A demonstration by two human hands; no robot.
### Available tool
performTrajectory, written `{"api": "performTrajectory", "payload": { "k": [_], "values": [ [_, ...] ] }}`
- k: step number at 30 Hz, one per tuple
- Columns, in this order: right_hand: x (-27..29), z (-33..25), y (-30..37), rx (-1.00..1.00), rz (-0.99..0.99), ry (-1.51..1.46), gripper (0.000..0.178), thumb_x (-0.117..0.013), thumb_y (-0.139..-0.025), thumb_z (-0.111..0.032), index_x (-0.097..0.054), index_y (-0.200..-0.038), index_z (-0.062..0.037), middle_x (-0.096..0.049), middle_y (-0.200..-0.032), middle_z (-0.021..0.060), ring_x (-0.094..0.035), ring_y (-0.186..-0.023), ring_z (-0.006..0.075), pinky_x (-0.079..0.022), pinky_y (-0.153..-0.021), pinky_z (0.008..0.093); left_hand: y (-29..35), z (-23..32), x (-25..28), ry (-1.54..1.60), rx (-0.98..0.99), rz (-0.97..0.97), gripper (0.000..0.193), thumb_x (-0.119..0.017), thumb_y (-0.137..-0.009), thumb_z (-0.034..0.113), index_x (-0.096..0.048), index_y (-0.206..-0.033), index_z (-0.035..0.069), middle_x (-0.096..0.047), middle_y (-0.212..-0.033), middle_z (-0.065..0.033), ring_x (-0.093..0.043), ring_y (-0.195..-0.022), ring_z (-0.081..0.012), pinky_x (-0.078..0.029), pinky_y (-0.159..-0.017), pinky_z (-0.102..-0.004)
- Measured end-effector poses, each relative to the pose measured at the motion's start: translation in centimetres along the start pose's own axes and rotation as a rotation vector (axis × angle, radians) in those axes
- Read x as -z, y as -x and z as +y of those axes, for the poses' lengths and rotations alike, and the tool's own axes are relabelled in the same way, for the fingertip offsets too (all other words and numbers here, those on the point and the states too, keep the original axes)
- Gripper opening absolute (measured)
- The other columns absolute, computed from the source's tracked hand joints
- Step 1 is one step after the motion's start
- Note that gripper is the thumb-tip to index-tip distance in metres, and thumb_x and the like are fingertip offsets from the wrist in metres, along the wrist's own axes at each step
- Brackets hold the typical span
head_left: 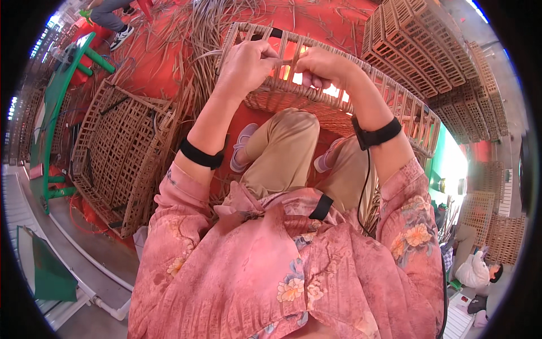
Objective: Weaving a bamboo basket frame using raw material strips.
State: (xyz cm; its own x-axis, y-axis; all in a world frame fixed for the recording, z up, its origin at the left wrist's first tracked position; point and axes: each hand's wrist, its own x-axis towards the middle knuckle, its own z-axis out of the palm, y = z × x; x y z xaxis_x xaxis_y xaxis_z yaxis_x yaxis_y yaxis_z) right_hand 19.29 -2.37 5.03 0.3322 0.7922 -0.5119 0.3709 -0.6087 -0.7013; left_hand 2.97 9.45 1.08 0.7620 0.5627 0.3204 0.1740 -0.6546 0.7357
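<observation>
A long woven wicker basket (268,101) with an openwork side lies across in front of my knees. At its upper rim my left hand (248,66) is closed, thumb and fingers pinched on a thin brown wicker strip (287,61). The short visible length of strip runs across to my right hand (324,65), whose fingers are curled in on its other end. Both hands are close together over the gaps between the basket's uprights. Exactly how the strip passes round the rim is hidden by my fingers.
Loose wicker strips (195,34) litter the red floor (276,14) ahead. Another woven basket (121,152) lies at my left, beside a green bench (53,118). Stacked baskets (418,51) rise at the far right. Other people (107,14) sit at far left and lower right (477,271).
</observation>
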Motion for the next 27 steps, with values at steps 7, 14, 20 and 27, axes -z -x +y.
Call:
{"api": "performTrajectory", "payload": {
  "k": [7, 14, 20, 27],
  "values": [
    [-0.2, 1.5, 0.4, 0.068, 0.045, -0.240, 0.019, -0.064, -0.092, -0.022, -0.065, -0.084, -0.0045, -0.062, -0.058, 0.0021, -0.051, -0.041, 0.0064, -0.034, -0.035, 0.0227, -0.2, -0.7, 0.1, -0.014, 0.018, -0.061, 0.017, -0.076, -0.081, 0.018, -0.074, -0.086, 0.001, -0.067, -0.071, -0.0058, -0.060, -0.067, -0.0131, -0.047, -0.065, -0.0306],
    [-3.4, 3.7, 3.5, 0.296, 0.498, -0.277, 0.024, -0.063, -0.095, -0.025, -0.069, -0.091, -0.0021, -0.063, -0.060, 0.0022, -0.056, -0.048, 0.0078, -0.041, -0.043, 0.0234, 0.2, -1.3, -2.0, 0.055, -0.067, 0.046, 0.018, -0.073, -0.087, 0.017, -0.072, -0.097, 0.002, -0.067, -0.087, -0.0055, -0.062, -0.069, -0.0122, -0.049, -0.066, -0.0281],
    [-2.8, 3.2, 10.6, 0.402, 0.758, -0.226, 0.024, -0.062, -0.097, -0.022, -0.072, -0.097, -0.0009, -0.059, -0.057, 0.0026, -0.050, -0.050, 0.0063, -0.040, -0.049, 0.0251, 0.4, 0.7, -1.7, 0.381, -0.185, -0.019, 0.019, -0.064, -0.096, 0.017, -0.070, -0.109, 0.004, -0.064, -0.096, -0.0024, -0.061, -0.069, -0.0095, -0.049, -0.068, -0.0253],
    [-1.6, 3.8, 9.6, 0.266, 0.652, -0.326, 0.025, -0.059, -0.098, -0.022, -0.071, -0.101, 0.0000, -0.062, -0.059, 0.0057, -0.052, -0.050, 0.0074, -0.042, -0.049, 0.0255, -0.7, 2.1, -2.9, 0.485, -0.139, -0.234, 0.019, -0.072, -0.091, 0.024, -0.074, -0.098, 0.006, -0.060, -0.079, 0.0046, -0.054, -0.065, -0.0048, -0.043, -0.063, -0.0229]
  ]
}}
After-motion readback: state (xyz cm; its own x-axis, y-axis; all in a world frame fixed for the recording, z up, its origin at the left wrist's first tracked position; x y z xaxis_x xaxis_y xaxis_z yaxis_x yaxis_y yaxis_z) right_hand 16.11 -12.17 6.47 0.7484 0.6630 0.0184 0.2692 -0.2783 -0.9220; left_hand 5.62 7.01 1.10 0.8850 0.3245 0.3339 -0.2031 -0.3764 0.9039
